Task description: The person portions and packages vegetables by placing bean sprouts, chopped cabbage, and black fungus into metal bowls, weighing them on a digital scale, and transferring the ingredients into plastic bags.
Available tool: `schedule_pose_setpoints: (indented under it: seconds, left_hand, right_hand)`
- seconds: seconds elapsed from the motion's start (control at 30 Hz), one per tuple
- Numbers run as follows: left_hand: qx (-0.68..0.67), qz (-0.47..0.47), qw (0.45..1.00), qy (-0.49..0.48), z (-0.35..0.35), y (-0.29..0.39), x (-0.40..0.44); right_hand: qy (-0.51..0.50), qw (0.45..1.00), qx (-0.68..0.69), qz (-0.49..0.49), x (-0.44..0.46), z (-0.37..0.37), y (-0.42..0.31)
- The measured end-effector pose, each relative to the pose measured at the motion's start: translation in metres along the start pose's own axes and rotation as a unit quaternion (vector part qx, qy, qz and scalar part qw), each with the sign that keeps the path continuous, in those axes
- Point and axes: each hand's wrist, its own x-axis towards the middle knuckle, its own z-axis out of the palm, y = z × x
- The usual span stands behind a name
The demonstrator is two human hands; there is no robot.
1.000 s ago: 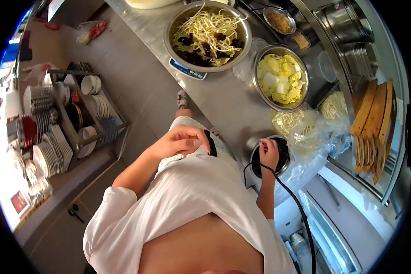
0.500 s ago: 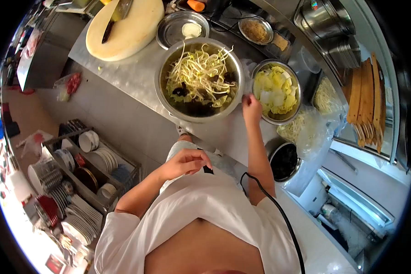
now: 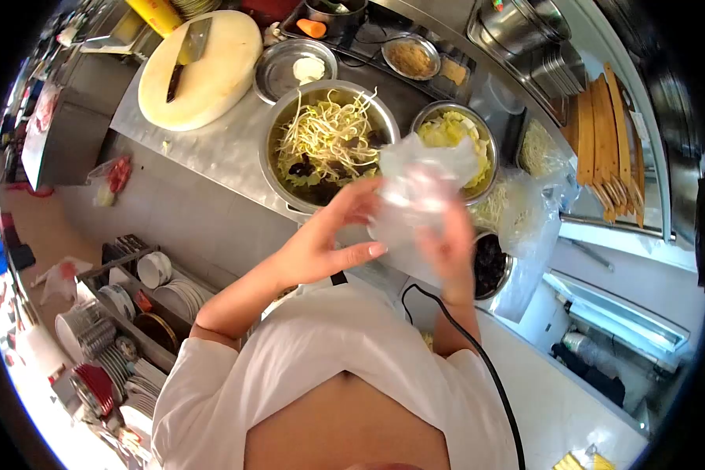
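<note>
Holding plastic bag (image 3: 419,188) between hands: left hand (image 3: 323,241) half-open, right hand (image 3: 451,244) blurred.

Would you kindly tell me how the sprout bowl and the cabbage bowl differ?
The sprout bowl looks larger than the cabbage bowl. The sprout bowl holds pale sprouts heaped over darker pieces; the cabbage bowl shows yellow-green leaves. The plastic bag hides a good part of the cabbage bowl but only an edge of the sprout bowl. Both are round metal bowls.

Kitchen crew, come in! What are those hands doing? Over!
Left hand open beside clear plastic bag. Right hand blurred, at the bag. From this view, bag hides part of the leaf bowl. Over.
</note>
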Motion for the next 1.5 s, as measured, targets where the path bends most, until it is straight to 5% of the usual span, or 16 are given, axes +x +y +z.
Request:
schedule_pose_setpoints:
  seconds: [0.07, 0.17, 0.33, 0.43, 0.6, 0.73, 0.83, 0.93, 1.03, 1.1, 1.13, 1.17, 1.27, 1.3, 1.33, 1.5]
  left_hand:
    - [-0.04, 0.002, 0.998, 0.054, 0.001, 0.006, -0.011]
    - [-0.082, -0.025, 0.961, 0.263, -0.016, 0.0, -0.025]
    - [0.037, 0.067, 0.886, 0.457, -0.038, 0.007, -0.064]
    - [0.135, 0.087, 0.868, 0.47, -0.041, 0.009, -0.1]
    - [0.263, 0.136, 0.838, 0.459, -0.053, -0.001, -0.153]
    - [0.0, 0.208, 0.797, 0.566, -0.065, -0.007, -0.18]
    - [0.194, 0.064, 0.697, 0.687, -0.11, -0.005, -0.205]
    - [0.155, 0.011, 0.744, 0.65, -0.157, -0.026, -0.228]
    - [0.246, 0.028, 0.75, 0.613, -0.177, -0.002, -0.208]
    - [0.464, 0.085, 0.7, 0.536, -0.174, 0.056, -0.197]
    - [0.447, 0.164, 0.685, 0.551, -0.167, 0.082, -0.192]
    - [0.427, 0.24, 0.666, 0.563, -0.162, 0.1, -0.186]
    - [0.435, 0.239, 0.625, 0.603, -0.175, 0.094, -0.154]
    - [0.588, 0.117, 0.54, 0.591, -0.183, 0.086, -0.14]
    - [0.633, 0.089, 0.502, 0.582, -0.204, 0.062, -0.126]
    - [0.602, -0.098, 0.596, 0.523, -0.241, -0.028, -0.082]
  right_hand:
    - [-0.172, 0.974, -0.112, -0.1, 0.009, 0.03, -0.012]
    - [-0.24, 0.938, -0.153, -0.195, 0.008, 0.067, -0.007]
    - [-0.151, 0.944, -0.069, -0.285, 0.032, 0.059, -0.005]
    - [-0.002, 0.973, -0.111, -0.202, 0.073, 0.073, 0.005]
    - [-0.268, 0.96, -0.085, -0.002, 0.101, 0.169, 0.052]
    - [-0.447, 0.888, -0.077, 0.077, 0.104, 0.209, 0.056]
    - [-0.493, 0.857, 0.063, 0.138, 0.105, 0.24, 0.082]
    - [-0.401, 0.829, 0.266, 0.285, 0.107, 0.259, 0.079]
    - [-0.391, 0.869, 0.243, 0.18, 0.142, 0.259, 0.037]
    - [-0.271, 0.947, 0.17, -0.013, 0.174, 0.252, 0.002]
    - [-0.2, 0.961, 0.153, -0.117, 0.184, 0.229, -0.04]
    - [-0.127, 0.958, 0.133, -0.218, 0.189, 0.212, -0.07]
    - [-0.026, 0.899, -0.052, -0.435, 0.226, 0.217, -0.038]
    - [-0.163, 0.924, -0.049, -0.341, 0.237, 0.226, 0.003]
    - [-0.173, 0.921, -0.132, -0.322, 0.231, 0.225, 0.02]
    - [-0.193, 0.937, -0.232, -0.178, 0.222, 0.224, 0.093]
